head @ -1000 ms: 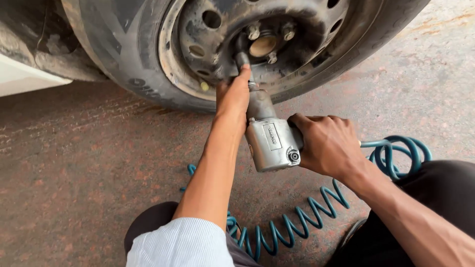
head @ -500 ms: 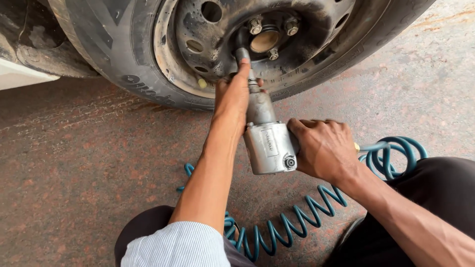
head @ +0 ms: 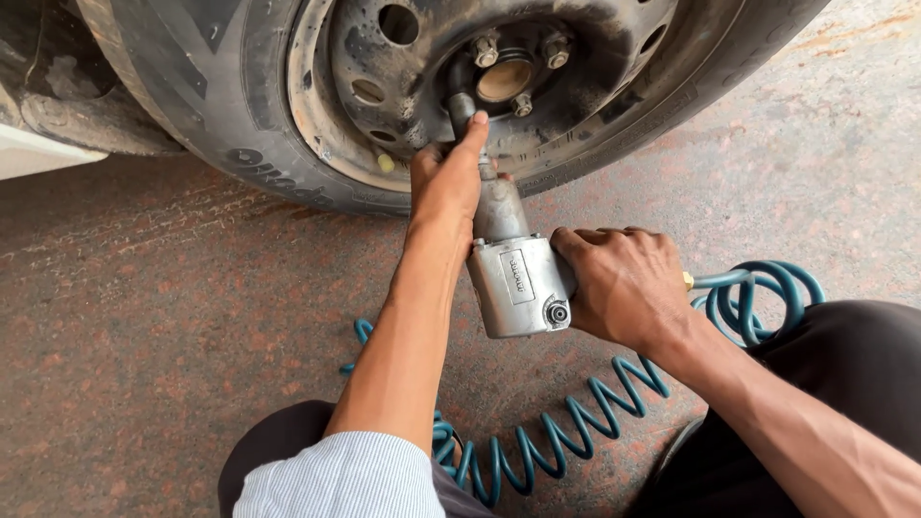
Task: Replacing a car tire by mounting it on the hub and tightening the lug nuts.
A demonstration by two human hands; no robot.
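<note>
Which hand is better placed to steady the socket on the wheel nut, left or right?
Left. The left hand already lies along the front of the impact wrench, its fingertip at the socket by the wheel hub. The right hand is further back, wrapped around the wrench's grip near the coiled hose.

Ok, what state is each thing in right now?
Impact wrench: held by both hands, socket against the hub.
Left hand: steadying the wrench nose.
Right hand: gripping the handle.
Air hose: coiled, lying on the ground.
Wheel: mounted, lug nuts showing.
</note>
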